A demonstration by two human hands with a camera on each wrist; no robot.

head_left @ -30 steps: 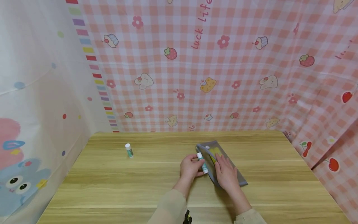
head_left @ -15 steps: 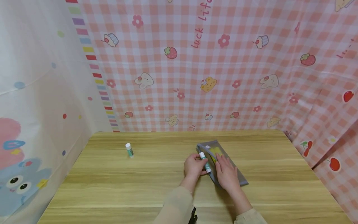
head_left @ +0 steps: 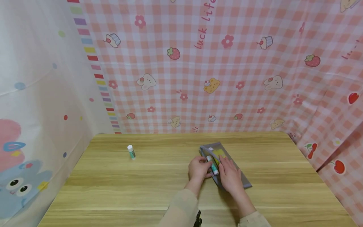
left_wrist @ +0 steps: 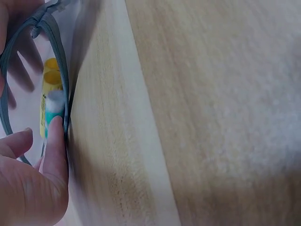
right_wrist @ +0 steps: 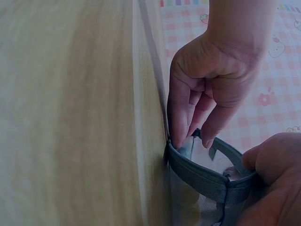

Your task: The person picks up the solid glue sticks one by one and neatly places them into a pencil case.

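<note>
A grey mesh zip pouch (head_left: 245, 182) lies slanted on the table, its mouth gaping to the left. Just inside the mouth is a green glue stick (head_left: 213, 167) with a white cap, and the left hand (head_left: 197, 168) reaches in beside it. In the left wrist view, a straight finger (left_wrist: 55, 146) touches the glue stick, with the thumb apart from it. The right hand (head_left: 230, 176) lies over the pouch and holds its upper rim (right_wrist: 237, 188) raised between thumb and fingers. Yellow tube-shaped things (left_wrist: 51, 84) lie inside, next to the glue stick.
Another green glue stick (head_left: 131, 152) with a white cap stands at the left of the wooden table (head_left: 119, 189). Behind the table hangs a pink checked curtain (head_left: 193, 69). A white printed cloth (head_left: 56, 94) hangs at the left.
The left hand has moved right, carrying the glue stick from outside the pouch into its mouth. The thumb and fingers now stand apart. The right hand stays on the pouch.
</note>
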